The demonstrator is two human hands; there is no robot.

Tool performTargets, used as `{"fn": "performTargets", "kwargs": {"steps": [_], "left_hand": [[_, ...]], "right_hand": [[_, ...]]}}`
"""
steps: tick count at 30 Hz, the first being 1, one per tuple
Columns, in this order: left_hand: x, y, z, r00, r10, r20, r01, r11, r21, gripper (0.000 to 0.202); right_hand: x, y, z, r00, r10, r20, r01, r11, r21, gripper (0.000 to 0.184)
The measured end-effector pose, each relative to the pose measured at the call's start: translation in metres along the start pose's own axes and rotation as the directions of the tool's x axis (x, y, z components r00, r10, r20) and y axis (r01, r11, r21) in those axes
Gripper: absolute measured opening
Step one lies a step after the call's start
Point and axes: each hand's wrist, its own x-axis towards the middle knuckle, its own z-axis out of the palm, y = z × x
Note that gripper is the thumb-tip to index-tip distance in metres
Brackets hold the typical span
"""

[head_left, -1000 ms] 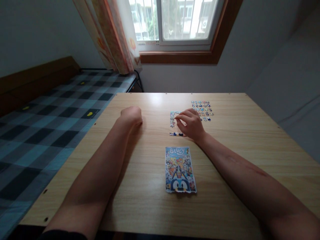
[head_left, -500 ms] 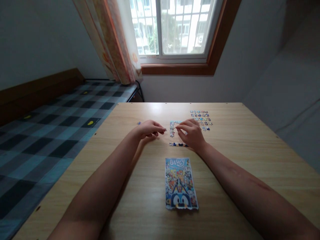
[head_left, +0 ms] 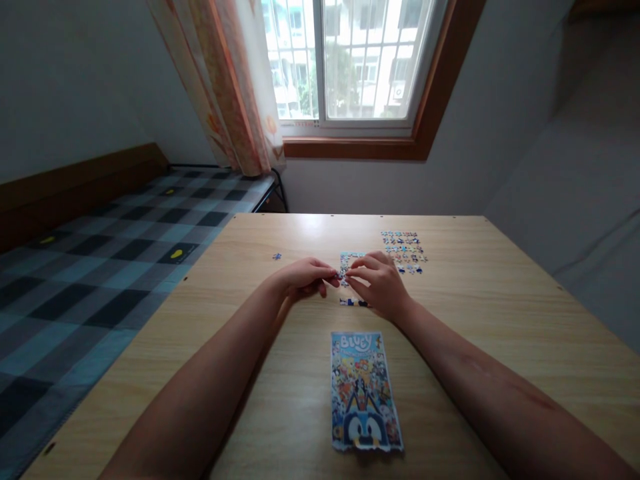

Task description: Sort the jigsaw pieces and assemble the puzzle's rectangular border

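A partly joined jigsaw strip (head_left: pixel 349 265) lies on the wooden table (head_left: pixel 500 320), and both hands meet at its left edge. My left hand (head_left: pixel 304 278) is closed in a pinch, fingertips against the strip, holding a small puzzle piece. My right hand (head_left: pixel 379 283) is curled with thumb and forefinger pinched at the same spot, covering much of the strip. A short row of joined pieces (head_left: pixel 350 303) shows below the right hand. Several loose pieces (head_left: pixel 404 251) are laid out in rows to the right. One stray piece (head_left: pixel 277 256) lies to the left.
A colourful puzzle picture bag (head_left: pixel 364 391) lies flat nearer to me. A bed with a checked blue cover (head_left: pixel 100 267) adjoins the table's left edge. A window (head_left: pixel 350 60) and a curtain (head_left: pixel 225 87) are behind the table.
My left hand moved right from a resting fist to a pinch that meets the right hand at the jigsaw strip. The view tilted so the table sits lower in frame.
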Motion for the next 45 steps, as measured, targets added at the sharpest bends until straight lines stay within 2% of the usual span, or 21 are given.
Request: {"fn": "performTargets", "kwargs": {"steps": [6,13,15,17,18,19,21,23,24,25,27,29,33,38,45], "left_hand": [[0.002,-0.003,0.001,1.0,-0.024,0.015,0.024,1.0,0.019,0.03],[0.001,-0.006,-0.003,0.997,0.032,0.075,-0.032,0.999,-0.011,0.028],[0.002,-0.01,-0.006,0.997,0.06,0.039,-0.059,0.998,-0.032,0.027],[0.006,-0.015,-0.008,0.988,0.126,-0.086,-0.127,0.992,-0.013,0.029],[0.009,-0.018,-0.009,0.965,0.192,-0.179,-0.189,0.981,0.034,0.03],[0.013,-0.02,-0.009,0.918,0.282,-0.278,-0.26,0.959,0.114,0.03],[0.019,-0.025,-0.008,0.769,0.495,-0.405,-0.366,0.86,0.355,0.025],[0.024,-0.028,-0.004,0.628,0.677,-0.384,-0.397,0.703,0.59,0.016],[0.025,-0.03,-0.002,0.58,0.74,-0.341,-0.399,0.623,0.673,0.016],[0.026,-0.031,0.0,0.547,0.786,-0.289,-0.404,0.55,0.731,0.019],[0.026,-0.033,0.004,0.511,0.837,-0.193,-0.427,0.442,0.789,0.023],[0.027,-0.035,0.006,0.518,0.847,-0.119,-0.455,0.39,0.801,0.018],[0.028,-0.037,0.005,0.565,0.824,-0.041,-0.483,0.371,0.793,0.011],[0.027,-0.036,0.003,0.604,0.797,-0.01,-0.487,0.379,0.787,0.011],[0.026,-0.034,0.003,0.617,0.787,-0.003,-0.488,0.387,0.782,0.011]], "right_hand": [[0.001,-0.002,-0.001,1.0,-0.009,-0.012,0.009,1.0,-0.003,0.011],[0.002,-0.003,-0.002,1.0,-0.022,-0.002,0.022,0.999,-0.025,0.012],[0.001,-0.002,-0.002,1.0,-0.024,-0.01,0.024,0.999,-0.035,0.013],[0.0,0.0,-0.002,1.0,-0.024,-0.008,0.024,0.999,-0.043,0.013],[0.0,0.001,-0.002,1.0,-0.022,-0.002,0.021,0.999,-0.047,0.012],[-0.001,0.002,-0.002,1.0,-0.014,0.007,0.015,0.999,-0.052,0.012],[-0.002,0.005,-0.001,1.0,0.016,0.026,-0.014,0.997,-0.071,0.011],[-0.003,0.007,-0.001,0.998,0.052,0.042,-0.048,0.994,-0.093,0.009],[-0.004,0.008,-0.001,0.997,0.065,0.049,-0.06,0.993,-0.101,0.008],[-0.005,0.009,-0.001,0.996,0.072,0.06,-0.066,0.993,-0.102,0.008],[-0.006,0.009,-0.002,0.993,0.072,0.092,-0.064,0.994,-0.087,0.01],[-0.007,0.009,-0.004,0.99,0.063,0.128,-0.055,0.997,-0.062,0.012],[-0.008,0.006,-0.006,0.985,0.057,0.166,-0.051,0.998,-0.041,0.011],[-0.007,0.004,-0.007,0.981,0.061,0.183,-0.059,0.998,-0.019,0.01],[-0.007,0.004,-0.006,0.978,0.071,0.195,-0.073,0.997,0.006,0.009]]}}
